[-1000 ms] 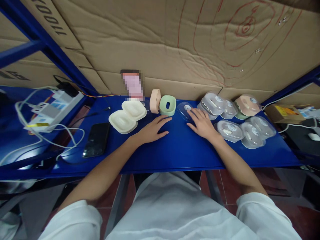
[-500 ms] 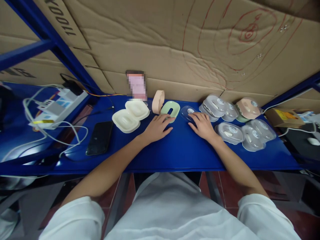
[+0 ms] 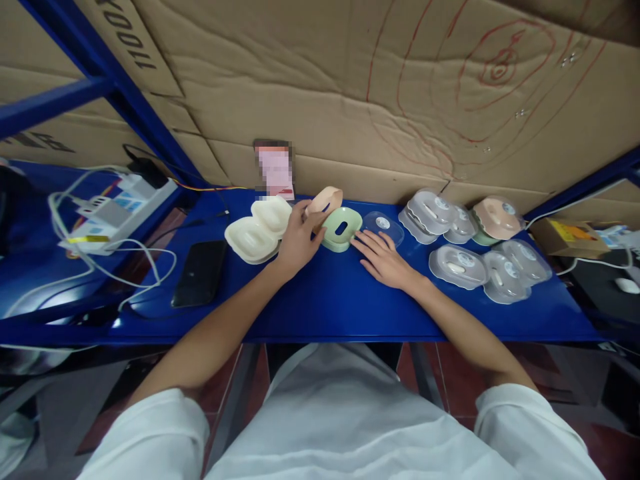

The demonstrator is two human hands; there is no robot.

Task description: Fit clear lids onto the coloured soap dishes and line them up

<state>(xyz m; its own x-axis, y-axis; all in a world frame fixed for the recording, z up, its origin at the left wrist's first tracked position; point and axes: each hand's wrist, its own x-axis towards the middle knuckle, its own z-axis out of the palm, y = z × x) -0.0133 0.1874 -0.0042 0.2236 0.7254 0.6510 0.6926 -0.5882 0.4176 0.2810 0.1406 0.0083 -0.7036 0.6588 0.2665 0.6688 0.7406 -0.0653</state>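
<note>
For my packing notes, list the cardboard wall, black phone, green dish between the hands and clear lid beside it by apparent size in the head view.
1. Cardboard wall
2. Black phone
3. Green dish and clear lid: too alike to rank; the right hand partly covers the lid.

The scene is dimly lit, glare is reflected by the left table [image 3: 30, 287], edges are stretched, and a pink panel [image 3: 276, 168] is pixelated.

Six topmost lidded dishes [image 3: 463, 253]; one uncovered green dish [image 3: 354, 224]; one uncovered peach dish [image 3: 332, 194]; two hands [image 3: 297, 243].
</note>
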